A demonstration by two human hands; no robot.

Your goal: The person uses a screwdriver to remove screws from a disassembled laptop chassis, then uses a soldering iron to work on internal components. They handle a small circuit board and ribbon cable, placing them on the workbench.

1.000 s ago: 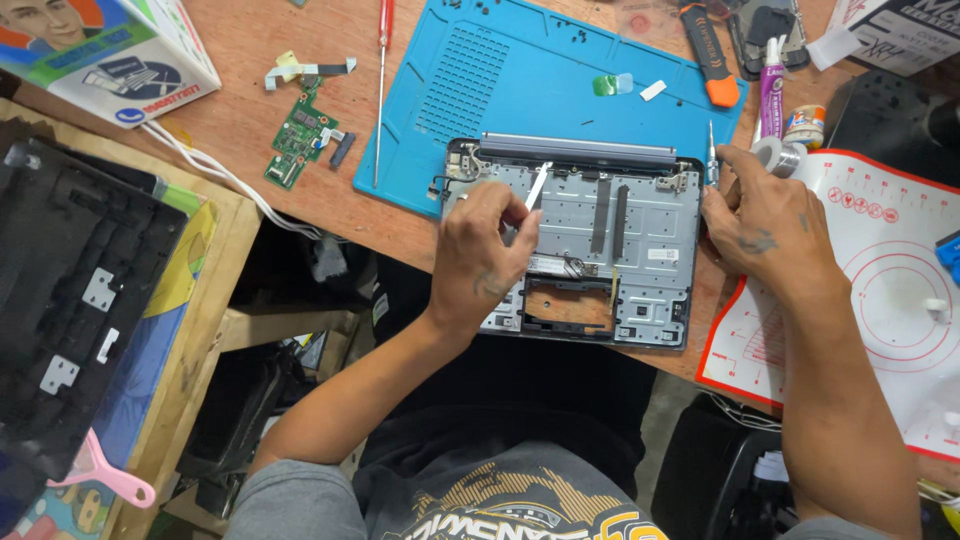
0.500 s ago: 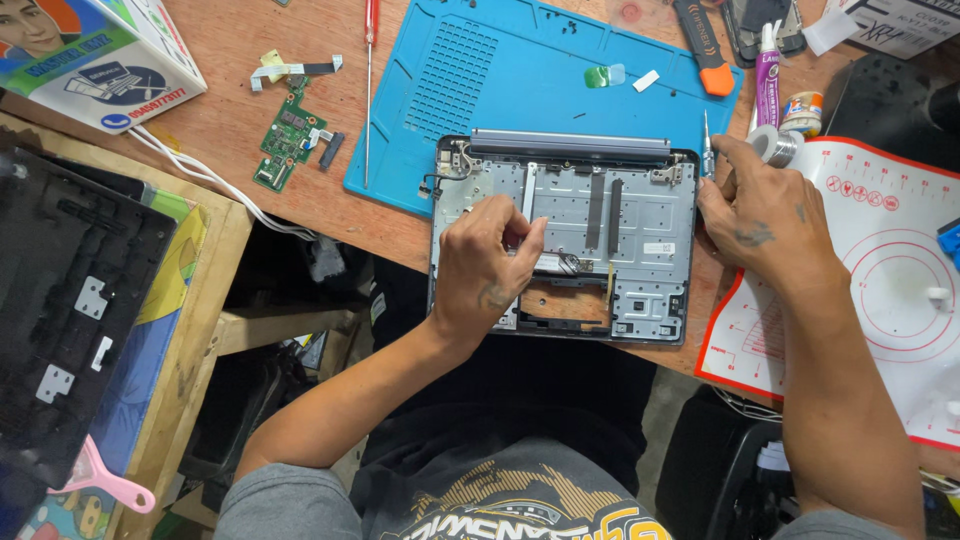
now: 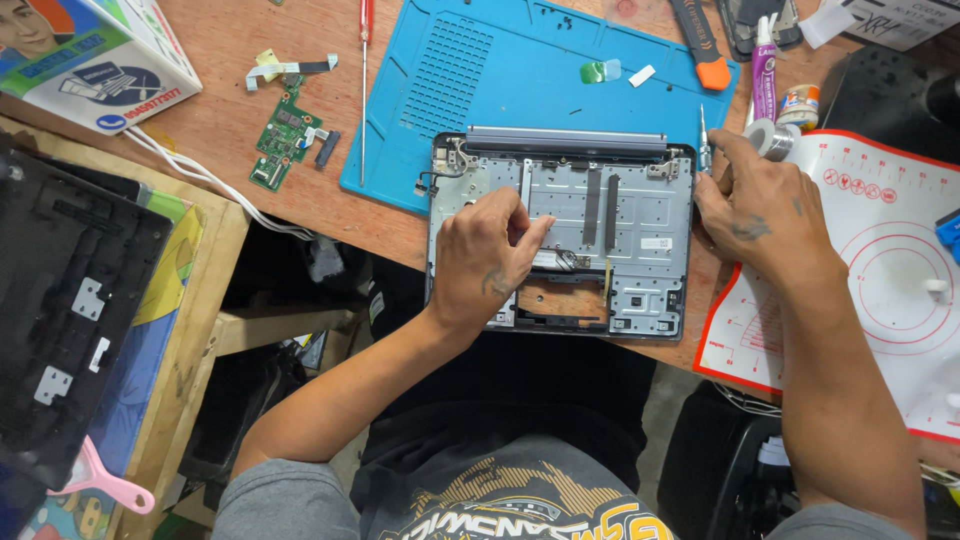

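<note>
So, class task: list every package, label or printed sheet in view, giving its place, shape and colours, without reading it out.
Box: top left, white with blue, green and orange print.
Tube: top right, slim, purple and white.
Small jar: beside the tube, orange-and-white label.
Sticker: on the laptop shell, small white rectangle.
Paper: top right corner, white.

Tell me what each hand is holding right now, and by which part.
Right hand grips a small screwdriver by its handle beside the laptop chassis. Left hand presses on the chassis; whether it holds anything cannot be told.

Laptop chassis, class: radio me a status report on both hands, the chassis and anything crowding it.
Left hand flat on the laptop chassis, empty. Right hand at its right edge, gripping a small screwdriver. Solder spool close beside that hand.
</note>
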